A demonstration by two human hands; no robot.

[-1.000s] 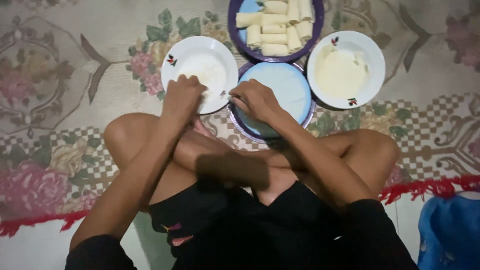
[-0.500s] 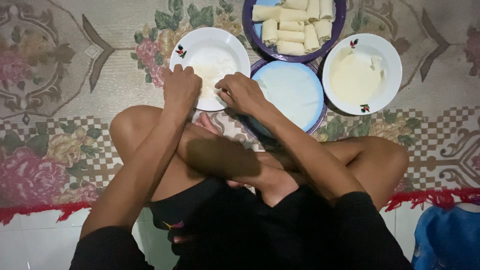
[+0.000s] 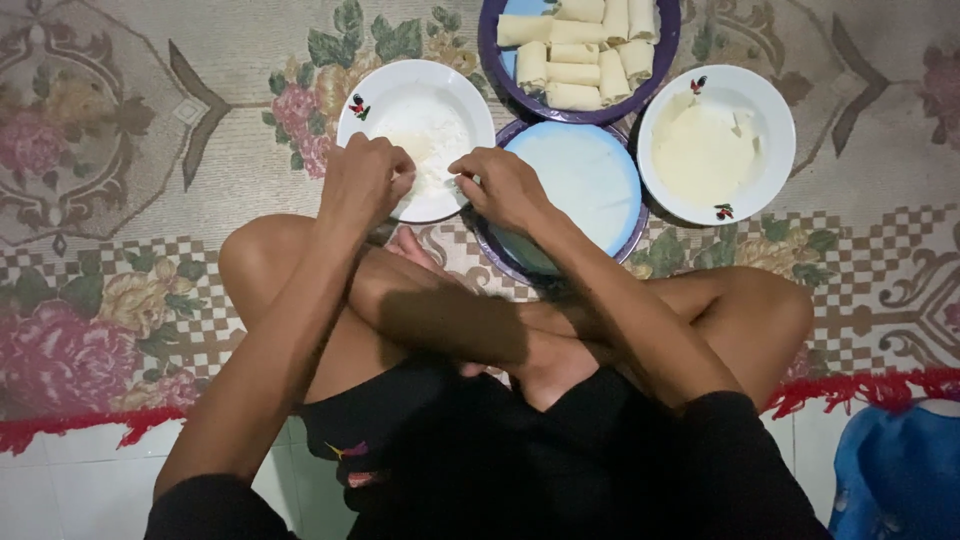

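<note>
On a floral carpet (image 3: pixel 150 200) beside white floor tiles (image 3: pixel 60 490), left hand (image 3: pixel 362 180) and right hand (image 3: pixel 500 185), fingers curled closed, meet over a white flour plate (image 3: pixel 370 100).

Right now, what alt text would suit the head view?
A person sits cross-legged on a floral rug, left hand and right hand meeting over a white plate of crumbs. Nearby: a pale blue plate, a white bowl of pale batter and a purple plate of rolls.

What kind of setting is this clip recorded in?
Probably a home floor used for food preparation: the person sits cross-legged on a floral carpet over white tiles, with plates of rolled pastries and white powder in front.
</note>
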